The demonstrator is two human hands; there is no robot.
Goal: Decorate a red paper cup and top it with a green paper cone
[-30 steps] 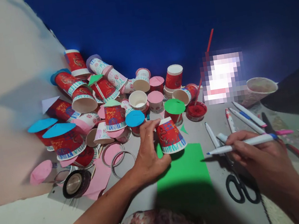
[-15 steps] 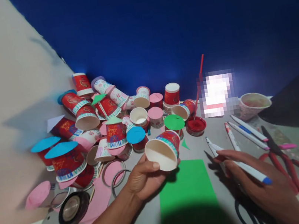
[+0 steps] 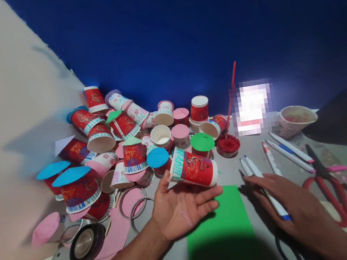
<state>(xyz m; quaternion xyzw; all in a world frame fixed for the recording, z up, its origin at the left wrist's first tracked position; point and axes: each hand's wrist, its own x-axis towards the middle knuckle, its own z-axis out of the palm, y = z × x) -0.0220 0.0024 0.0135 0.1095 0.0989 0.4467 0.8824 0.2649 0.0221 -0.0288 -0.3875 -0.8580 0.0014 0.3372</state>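
On the open left hand (image 3: 183, 209) rests a red cup (image 3: 195, 169), right hand (image 3: 297, 205) gripping a marker (image 3: 275, 202).

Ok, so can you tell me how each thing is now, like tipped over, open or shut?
Cup: tipped sideways, in the left hand
Left hand: palm up
Pen: in the right hand, blue tip showing
Right hand: closed on the pen
Green paper: flat, partly shaded
Red pot: open
Big cup: upright, open
Black scissors: partly hidden, can't tell
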